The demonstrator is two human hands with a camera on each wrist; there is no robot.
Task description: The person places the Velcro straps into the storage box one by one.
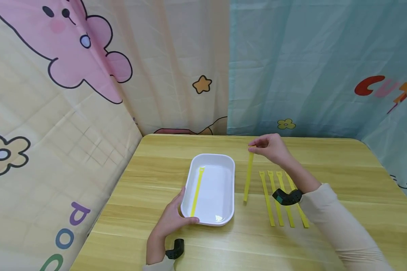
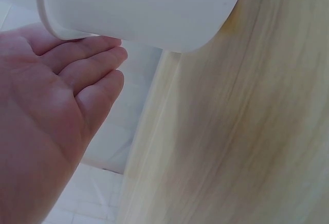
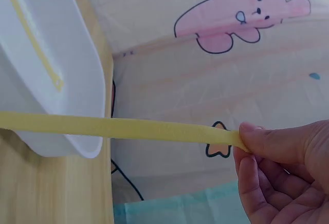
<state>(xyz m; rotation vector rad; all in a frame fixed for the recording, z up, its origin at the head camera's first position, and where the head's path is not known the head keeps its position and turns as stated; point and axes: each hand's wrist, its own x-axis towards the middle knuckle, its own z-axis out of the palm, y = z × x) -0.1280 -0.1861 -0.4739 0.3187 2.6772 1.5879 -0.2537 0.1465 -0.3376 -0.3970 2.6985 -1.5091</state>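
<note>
My right hand (image 1: 273, 148) pinches one end of a yellow cable strap (image 1: 248, 177) between thumb and fingers. The strap hangs down just right of the white tray (image 1: 218, 192), and in the right wrist view it stretches across in front of the tray's end. Inside the tray, along its left side, lies another yellow strap (image 1: 197, 192) with its slotted head at the far end. My left hand (image 1: 171, 218) holds the tray's near left corner, thumb over the near rim and fingers along the outer left wall. In the left wrist view those fingers (image 2: 97, 62) lie against the wall.
Several more yellow straps (image 1: 270, 203) lie side by side on the wooden table (image 1: 139, 210), right of the tray and partly under my right forearm. Printed curtains (image 1: 176, 67) hang behind the table and along both sides. Each wrist wears a black device (image 1: 175, 249).
</note>
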